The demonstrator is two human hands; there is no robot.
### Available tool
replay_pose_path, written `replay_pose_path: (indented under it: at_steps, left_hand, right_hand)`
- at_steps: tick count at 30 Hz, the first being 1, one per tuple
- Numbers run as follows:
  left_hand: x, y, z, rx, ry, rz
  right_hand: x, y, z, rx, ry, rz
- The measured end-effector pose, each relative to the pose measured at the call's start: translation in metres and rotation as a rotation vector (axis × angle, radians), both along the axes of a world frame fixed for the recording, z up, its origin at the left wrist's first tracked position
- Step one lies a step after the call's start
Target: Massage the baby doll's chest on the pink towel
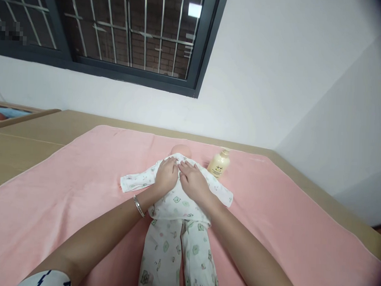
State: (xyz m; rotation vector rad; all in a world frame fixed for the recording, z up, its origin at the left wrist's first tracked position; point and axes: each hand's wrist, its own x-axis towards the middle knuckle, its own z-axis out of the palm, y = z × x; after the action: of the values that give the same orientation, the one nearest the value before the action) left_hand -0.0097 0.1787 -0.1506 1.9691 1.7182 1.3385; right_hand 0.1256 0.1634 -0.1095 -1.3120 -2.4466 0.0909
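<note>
A baby doll, its smooth round head (pixel 181 150) at the far end, lies stretched out on a pink blanket (pixel 92 173). It wears a white printed top (pixel 179 203) and matching trousers (pixel 165 246), arms spread to both sides. Whether it lies on its back or front I cannot tell. My left hand (pixel 167 175) rests flat on the upper part of the top, just below the head. Beside it, fingertips almost meeting, my right hand (pixel 193 181) lies flat on the same area. Neither hand grips anything. A silver bangle (pixel 138 206) circles my left wrist.
A pale yellow pump bottle (pixel 219 162) stands on the blanket to the right of the doll's head. Under the blanket is a wooden surface (pixel 37 129), bordered by a white wall (pixel 242 86). A dark-framed window (pixel 128 36) with metal bars is above.
</note>
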Motion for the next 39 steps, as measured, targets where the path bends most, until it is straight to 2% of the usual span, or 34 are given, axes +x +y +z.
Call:
replay_pose_path:
  at_steps: [4, 7, 13, 15, 19, 21, 26, 29, 33, 36, 39]
  left_hand:
    - [0.008, -0.014, -0.002, 0.023, 0.175, 0.062]
    - [0.006, -0.015, 0.002, -0.005, 0.236, 0.038]
    - [-0.007, -0.001, 0.015, -0.100, 0.244, 0.000]
    - [-0.003, -0.005, 0.015, -0.071, 0.262, 0.003]
    - [0.010, -0.019, 0.012, 0.015, 0.286, -0.030]
    - [0.011, -0.020, 0.013, -0.001, 0.331, -0.049]
    - [-0.005, -0.003, 0.022, -0.148, 0.412, -0.063]
    - [-0.009, 0.002, 0.023, -0.137, 0.477, -0.077]
    - [0.003, -0.012, 0.018, -0.072, 0.551, -0.003]
    - [0.011, -0.023, 0.014, -0.016, 0.553, 0.019]
    - [0.009, -0.022, 0.015, -0.032, 0.501, -0.002]
  right_hand:
    - [0.012, 0.022, -0.004, -0.081, 0.072, -0.192]
    - [0.010, 0.018, -0.002, -0.082, 0.018, -0.272]
    - [-0.007, -0.018, 0.014, -0.019, -0.082, -0.253]
    - [-0.004, -0.014, 0.016, -0.045, -0.065, -0.241]
    - [0.008, 0.012, 0.012, -0.082, -0.014, -0.215]
    - [0.010, 0.018, 0.009, -0.082, -0.032, -0.239]
    - [-0.003, -0.006, 0.010, -0.056, -0.130, -0.306]
    - [-0.006, -0.014, 0.013, -0.052, -0.124, -0.285]
    - [0.005, 0.008, 0.008, -0.118, -0.070, -0.256]
    - [0.011, 0.023, 0.002, -0.134, -0.069, -0.290]
    - [0.007, 0.018, 0.003, -0.105, -0.086, -0.309]
